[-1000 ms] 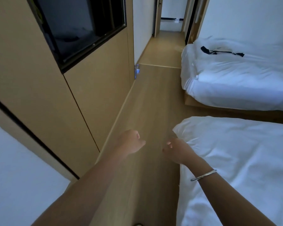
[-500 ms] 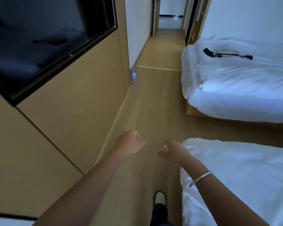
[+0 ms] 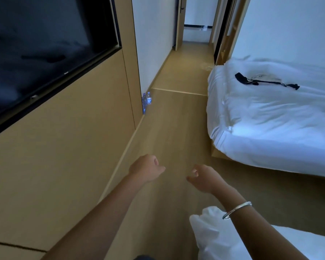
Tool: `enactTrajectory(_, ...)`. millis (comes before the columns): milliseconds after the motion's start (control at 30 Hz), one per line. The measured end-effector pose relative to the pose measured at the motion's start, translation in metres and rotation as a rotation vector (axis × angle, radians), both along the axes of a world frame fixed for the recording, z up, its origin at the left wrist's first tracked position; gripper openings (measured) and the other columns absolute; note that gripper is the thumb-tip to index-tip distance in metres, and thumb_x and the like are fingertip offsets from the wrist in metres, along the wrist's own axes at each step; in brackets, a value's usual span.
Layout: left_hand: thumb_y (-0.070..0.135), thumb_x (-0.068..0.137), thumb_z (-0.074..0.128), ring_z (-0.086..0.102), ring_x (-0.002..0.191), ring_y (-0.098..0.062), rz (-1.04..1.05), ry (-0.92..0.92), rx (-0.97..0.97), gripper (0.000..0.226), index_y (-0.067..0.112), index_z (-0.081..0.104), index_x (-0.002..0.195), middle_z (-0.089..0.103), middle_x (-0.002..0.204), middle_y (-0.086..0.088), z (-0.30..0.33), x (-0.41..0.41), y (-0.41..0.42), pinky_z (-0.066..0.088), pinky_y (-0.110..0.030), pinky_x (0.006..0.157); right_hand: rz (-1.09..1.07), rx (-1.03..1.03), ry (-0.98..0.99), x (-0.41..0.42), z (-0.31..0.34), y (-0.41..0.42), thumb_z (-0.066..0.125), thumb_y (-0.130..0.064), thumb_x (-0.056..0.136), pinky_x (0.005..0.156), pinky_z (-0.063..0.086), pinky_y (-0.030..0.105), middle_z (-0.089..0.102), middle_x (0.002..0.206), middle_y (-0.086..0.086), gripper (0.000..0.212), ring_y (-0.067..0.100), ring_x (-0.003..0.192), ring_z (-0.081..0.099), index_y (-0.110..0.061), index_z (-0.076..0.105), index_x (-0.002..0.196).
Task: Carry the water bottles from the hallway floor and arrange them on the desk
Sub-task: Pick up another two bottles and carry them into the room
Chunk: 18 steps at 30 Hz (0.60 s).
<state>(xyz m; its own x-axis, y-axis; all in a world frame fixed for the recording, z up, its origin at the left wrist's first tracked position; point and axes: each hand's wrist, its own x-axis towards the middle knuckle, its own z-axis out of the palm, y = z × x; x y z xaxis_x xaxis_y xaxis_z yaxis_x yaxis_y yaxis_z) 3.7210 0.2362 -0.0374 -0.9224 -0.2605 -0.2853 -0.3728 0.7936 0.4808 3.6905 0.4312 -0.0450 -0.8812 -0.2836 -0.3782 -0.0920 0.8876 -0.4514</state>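
Two clear water bottles with blue labels stand on the wooden floor against the corner of the wood-panelled wall, well ahead of me at the start of the hallway. My left hand is stretched out in front with its fingers loosely curled and holds nothing. My right hand, with a silver bangle on its wrist, hangs beside it, fingers loosely curled and empty. Both hands are far short of the bottles. No desk is in view.
A wood-panelled wall with a dark wall-mounted screen runs along my left. A white bed with a black strap on it stands on the right, and another white bed corner is by my right arm. The floor strip leads to the hallway.
I have moved forward along the floor strip: the bottles and the far bed are nearer, and the near bed has slid back below my right arm. Both hands stay out in front, empty.
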Motion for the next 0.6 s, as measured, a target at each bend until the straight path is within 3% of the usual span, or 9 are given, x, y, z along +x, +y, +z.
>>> enactTrajectory(100,0.039,0.08,0.062,0.058,0.083,-0.021,0.026,-0.002,-0.004,0.026,0.023,0.047,0.067,0.059,0.082,0.004,-0.002,-0.042,-0.007,0.041,-0.025,0.068,0.015,0.006,-0.002,-0.043,-0.005,-0.009,0.055,-0.038,0.086,0.088,0.048,0.033,0.06,0.119,0.005,0.04,0.021,0.105,0.057,-0.013,0.055,0.118)
enactTrajectory(367,0.041,0.08,0.062,0.06,0.086,-0.019,-0.008,0.008,0.017,0.022,0.024,0.049,0.073,0.061,0.086,0.004,-0.013,-0.197,-0.045,0.043,-0.027,0.072,0.002,-0.002,-0.002,-0.194,-0.018,-0.055,0.055,-0.039,0.086,0.09,0.048,0.032,0.057,0.126,0.004,0.048,0.02,0.111,0.056,-0.015,0.051,0.127)
enactTrajectory(600,0.041,0.081,0.06,0.061,0.088,-0.019,-0.039,0.016,0.009,0.021,0.021,0.056,0.083,0.064,0.092,0.002,-0.001,-0.352,-0.095,0.047,-0.028,0.074,-0.043,0.03,0.051,-0.344,-0.007,-0.098,0.054,-0.042,0.084,0.076,0.041,0.025,0.059,0.122,0.003,0.047,0.02,0.105,0.057,-0.017,0.052,0.124)
